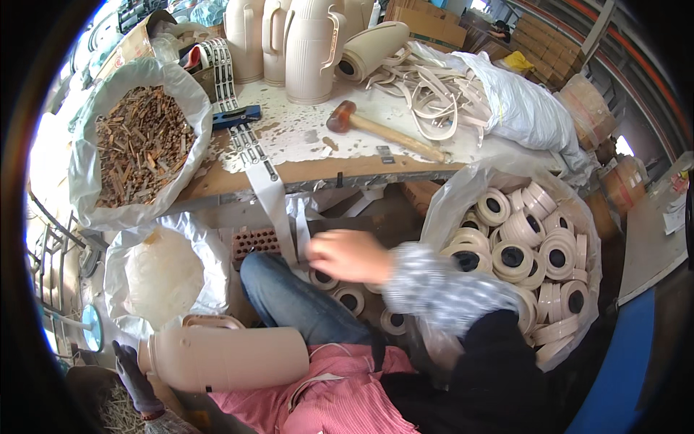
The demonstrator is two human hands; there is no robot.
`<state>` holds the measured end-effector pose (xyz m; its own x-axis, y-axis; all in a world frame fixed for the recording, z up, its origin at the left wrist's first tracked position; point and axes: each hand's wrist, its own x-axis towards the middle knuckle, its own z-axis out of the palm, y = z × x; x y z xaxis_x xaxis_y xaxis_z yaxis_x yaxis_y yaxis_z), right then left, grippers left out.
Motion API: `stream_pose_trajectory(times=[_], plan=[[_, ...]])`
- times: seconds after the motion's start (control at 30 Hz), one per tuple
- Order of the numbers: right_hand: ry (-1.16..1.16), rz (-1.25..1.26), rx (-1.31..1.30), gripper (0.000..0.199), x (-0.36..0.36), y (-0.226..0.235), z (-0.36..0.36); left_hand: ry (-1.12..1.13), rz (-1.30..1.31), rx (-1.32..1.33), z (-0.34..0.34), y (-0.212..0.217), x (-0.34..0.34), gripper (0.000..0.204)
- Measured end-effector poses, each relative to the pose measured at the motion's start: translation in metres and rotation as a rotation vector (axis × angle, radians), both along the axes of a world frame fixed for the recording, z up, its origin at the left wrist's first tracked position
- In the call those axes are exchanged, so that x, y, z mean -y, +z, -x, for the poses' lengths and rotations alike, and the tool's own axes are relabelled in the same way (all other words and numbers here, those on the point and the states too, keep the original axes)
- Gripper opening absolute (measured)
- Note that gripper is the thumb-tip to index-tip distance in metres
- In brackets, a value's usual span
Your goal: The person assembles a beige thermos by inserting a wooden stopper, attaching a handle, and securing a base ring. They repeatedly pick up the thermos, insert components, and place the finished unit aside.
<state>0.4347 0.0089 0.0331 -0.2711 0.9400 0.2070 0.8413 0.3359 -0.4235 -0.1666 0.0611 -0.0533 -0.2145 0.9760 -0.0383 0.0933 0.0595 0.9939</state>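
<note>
- Our gloved left hand (134,376) is gripping a smooth cream flask body (228,356), lying sideways by our lap.
- Our right hand (347,254), blurred, grip unclear, is hovering over cream rings (340,289) below the bench edge (318,173).
- A ring-filled bag (520,246) is crowding our right.

Head-worn fisheye, downward over workbench (311,173)

Cream flask body (231,358) across lap
</note>
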Motion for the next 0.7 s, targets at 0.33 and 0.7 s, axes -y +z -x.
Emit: stream_pose_trajectory(times=[0.33,0.7], plan=[[-0.602,0.206,0.714,0.064,0.202,0.028,-0.148,-0.351,0.378,-0.659,-0.081,0.077,-0.006,0.036],[0.235,0.785,-0.615,0.039,0.098,-0.056,0.019,-0.212,0.261,-0.324,-0.034,0.055,0.081,0.036]])
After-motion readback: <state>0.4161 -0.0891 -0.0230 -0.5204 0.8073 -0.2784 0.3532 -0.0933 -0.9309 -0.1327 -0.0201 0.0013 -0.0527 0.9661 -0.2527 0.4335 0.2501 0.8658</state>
